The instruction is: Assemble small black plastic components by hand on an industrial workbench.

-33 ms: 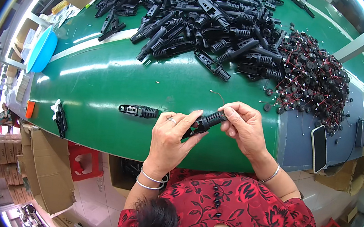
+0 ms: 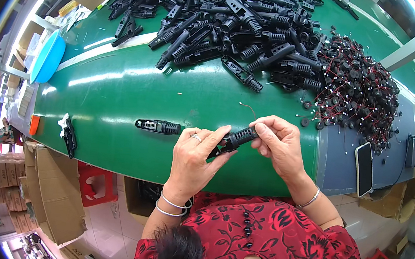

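Left hand [image 2: 193, 156] is holding a black handle [image 2: 239, 137] in its grip; right hand [image 2: 280, 144] is pinching the ribbed end. Handle is hovering over the green table [image 2: 108, 144], thin wire [image 2: 251, 108] sticking out beside right hand. Second handle [image 2: 157, 127] is lying left.

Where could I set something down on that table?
Bare green tabletop lies between the blue basin and the black part beside the left hand, and along the near edge in front of that part. Heaped black parts crowd the far middle; red-wired discs, the far right.
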Motion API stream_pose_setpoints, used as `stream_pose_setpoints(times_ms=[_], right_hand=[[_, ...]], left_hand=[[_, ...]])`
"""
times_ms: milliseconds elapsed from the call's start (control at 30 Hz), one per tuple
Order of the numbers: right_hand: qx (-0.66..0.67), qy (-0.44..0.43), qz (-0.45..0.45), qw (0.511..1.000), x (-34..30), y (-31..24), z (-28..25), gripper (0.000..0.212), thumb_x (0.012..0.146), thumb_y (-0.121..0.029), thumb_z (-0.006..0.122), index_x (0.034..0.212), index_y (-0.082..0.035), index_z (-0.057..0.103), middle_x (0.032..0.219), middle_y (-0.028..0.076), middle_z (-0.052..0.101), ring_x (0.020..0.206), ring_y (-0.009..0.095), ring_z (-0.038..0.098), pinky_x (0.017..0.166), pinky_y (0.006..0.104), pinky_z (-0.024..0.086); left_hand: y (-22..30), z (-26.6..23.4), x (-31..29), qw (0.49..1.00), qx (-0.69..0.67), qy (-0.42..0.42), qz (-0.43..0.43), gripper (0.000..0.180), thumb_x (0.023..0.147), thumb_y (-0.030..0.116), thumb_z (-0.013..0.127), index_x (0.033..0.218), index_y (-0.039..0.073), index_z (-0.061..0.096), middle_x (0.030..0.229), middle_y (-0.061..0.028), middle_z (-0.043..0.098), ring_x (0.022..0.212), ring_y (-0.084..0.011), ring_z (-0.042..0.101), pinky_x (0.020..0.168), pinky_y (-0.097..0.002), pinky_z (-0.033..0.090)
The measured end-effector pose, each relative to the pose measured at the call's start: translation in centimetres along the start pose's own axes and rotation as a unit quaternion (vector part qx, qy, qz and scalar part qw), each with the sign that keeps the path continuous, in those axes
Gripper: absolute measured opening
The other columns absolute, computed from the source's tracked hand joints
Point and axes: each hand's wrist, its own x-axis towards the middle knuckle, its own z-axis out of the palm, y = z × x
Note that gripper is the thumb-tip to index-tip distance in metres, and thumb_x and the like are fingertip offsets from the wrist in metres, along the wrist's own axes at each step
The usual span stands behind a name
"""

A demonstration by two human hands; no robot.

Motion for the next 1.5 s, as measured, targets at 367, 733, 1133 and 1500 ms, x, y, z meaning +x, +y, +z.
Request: stream_pose_setpoints(times_ms=[367,733,1133,1500], right_hand=[[-0.067,-0.088,-0.086,0.99,-0.4,-2.6,-0.9,0.019,0.101,0.0,0.076,0.119,0.004,0.076,0.106,0.008,0.076,0.09,0.013,0.076,0.083,0.0264,0.064],[-0.021,-0.113,-0.047,0.992,0.2,-2.5,-1.6,0.028,0.089,0.0,0.089,0.113,0.003,0.074,0.098,0.001,0.07,0.091,0.005,0.068,0.084,0.0214,0.058],[-0.026,-0.169,-0.06,0.983,0.6,-2.1,-1.9,0.031,0.082,-0.001,0.094,0.111,-0.001,0.081,0.101,0.002,0.069,0.084,0.006,0.062,0.071,0.0211,0.05],[-0.032,-0.156,-0.025,0.987,0.6,-2.0,-2.5,0.032,0.081,-0.001,0.095,0.109,0.001,0.08,0.097,0.003,0.074,0.086,0.007,0.07,0.073,0.0214,0.056]], left_hand=[[-0.3,0.1,-0.3,1.0,-0.003,0.007,-0.018,0.054,0.079,0.01,0.092,0.13,0.01,0.076,0.101,-0.0082,0.077,0.095,-0.0289,0.068,0.09,-0.0412,0.054],[-0.2,-0.3,-0.3,0.996,-0.079,-0.012,-0.027,0.056,0.075,0.01,0.095,0.128,0.012,0.078,0.097,-0.0076,0.074,0.093,-0.0275,0.069,0.09,-0.04,0.055],[-0.5,-0.2,-0.6,0.985,-0.159,-0.033,-0.06,0.054,0.073,-0.001,0.092,0.125,0.012,0.081,0.098,-0.0059,0.073,0.093,-0.022,0.068,0.087,-0.0364,0.055],[-0.5,-0.4,-0.7,0.991,-0.111,-0.07,-0.031,0.065,0.066,-0.004,0.089,0.126,0.017,0.082,0.091,-0.0037,0.067,0.089,-0.0244,0.064,0.083,-0.0377,0.052]])
